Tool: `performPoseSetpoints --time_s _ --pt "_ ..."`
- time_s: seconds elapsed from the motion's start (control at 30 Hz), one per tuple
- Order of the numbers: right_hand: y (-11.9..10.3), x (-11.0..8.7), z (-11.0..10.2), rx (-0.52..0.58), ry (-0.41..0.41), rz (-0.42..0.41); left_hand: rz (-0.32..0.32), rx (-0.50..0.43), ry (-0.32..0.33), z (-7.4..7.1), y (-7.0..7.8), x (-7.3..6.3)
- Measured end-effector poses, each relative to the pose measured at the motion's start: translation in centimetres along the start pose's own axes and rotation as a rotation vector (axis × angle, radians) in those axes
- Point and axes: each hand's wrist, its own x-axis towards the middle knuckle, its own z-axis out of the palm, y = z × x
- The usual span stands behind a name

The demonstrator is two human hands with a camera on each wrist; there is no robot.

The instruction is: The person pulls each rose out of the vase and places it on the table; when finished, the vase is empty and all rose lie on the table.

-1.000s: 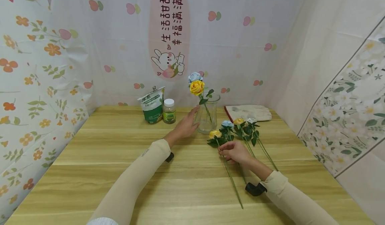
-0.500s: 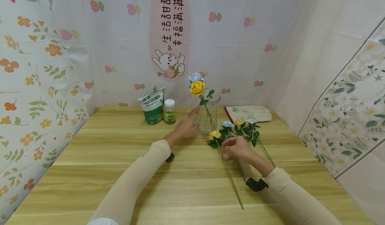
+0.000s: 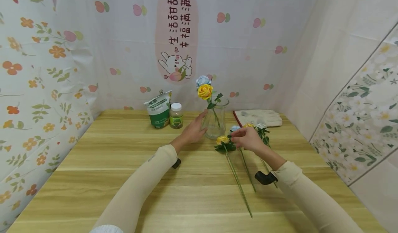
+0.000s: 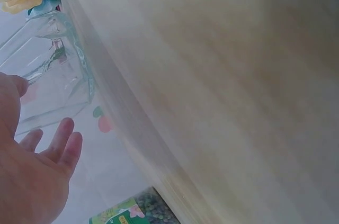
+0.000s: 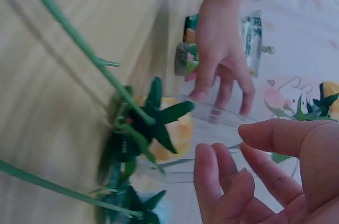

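Note:
A clear glass vase [image 3: 214, 127] stands at the back, with a yellow rose [image 3: 205, 92] and a pale blue rose [image 3: 203, 81] rising from it. My left hand [image 3: 192, 129] rests at the vase's left side; its fingers [image 4: 61, 134] extend loosely and do not wrap round the glass. Over the flowers lying to the right hovers my right hand [image 3: 248, 139]. The right wrist view shows a gap between its thumb and fingers [image 5: 209, 173], with nothing held. Below it lie a yellow rose [image 3: 222, 140] and a light blue rose [image 3: 235, 128], partly covered.
Another yellow rose [image 3: 248, 125] and a white rose [image 3: 261, 126] lie behind the right hand. A green-and-white pouch [image 3: 159, 113] and a white-capped jar [image 3: 176, 117] stand left of the vase. Pale work gloves [image 3: 258, 118] lie at the back right.
My right hand has moved away from the front yellow rose's stem, up and to the right, towards the blue rose. The left hand has stayed beside the vase.

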Motion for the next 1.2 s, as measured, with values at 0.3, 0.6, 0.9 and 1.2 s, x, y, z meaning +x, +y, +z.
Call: performPoseSetpoints --time_s 0.3,0.6,0.9,1.2 --pt "-3.1 2.3 0.7 -0.028 0.116 -0.117 0.008 0.028 -0.014 0.0 -0.1 0.2" --pt "-4.7 3.6 1.9 -0.108 0.288 -0.328 0.029 0.031 -0.01 -0.1 0.0 0.0" --pt "-5.9 4.7 4.0 -0.194 0.435 -0.559 0.005 0.044 -0.023 -0.3 0.0 0.1" --pt "-5.8 5.3 5.0 -0.29 0.476 -0.537 0.005 0.053 -0.031 -0.2 -0.2 0.2"
